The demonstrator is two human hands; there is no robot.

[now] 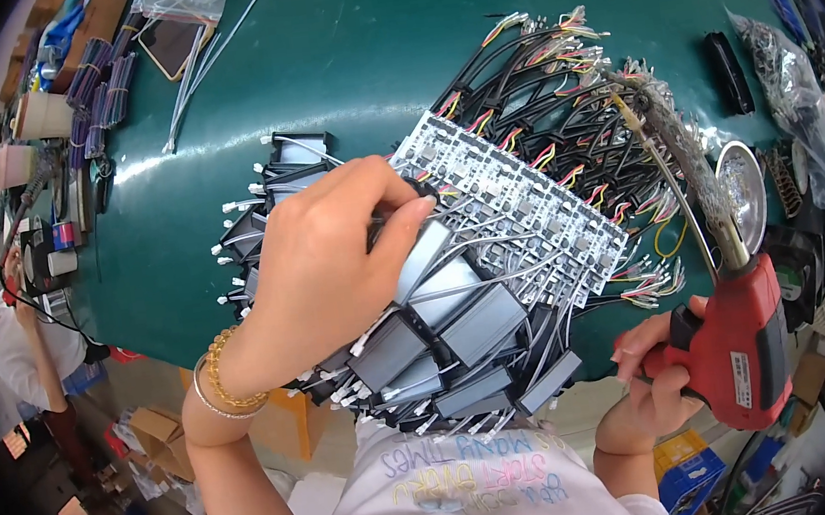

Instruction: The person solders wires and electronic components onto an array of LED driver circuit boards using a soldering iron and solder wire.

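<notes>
My left hand (331,246) bends over a panel of white circuit boards (517,196), its thumb and forefinger pinched on what looks like a black cable (423,191) with coloured wire ends. In my right hand (658,372) is a red and black pistol-shaped soldering gun (739,349). Its metal barrel points away from me, with a thin side tube, near the bundle of cables. Grey metal housings (485,325) with thin leads and small white plugs pile up beneath and beside my left hand. Black cables (557,101) with red, yellow and white wires fan out from the board panel's far side.
A round metal dish (741,193) stands behind the soldering gun. Right of it lie a black case (728,73) and clear plastic bags (804,106). A phone (174,46) and cable ties (198,79) lie at the far left. Another person (24,339) sits beyond the left edge.
</notes>
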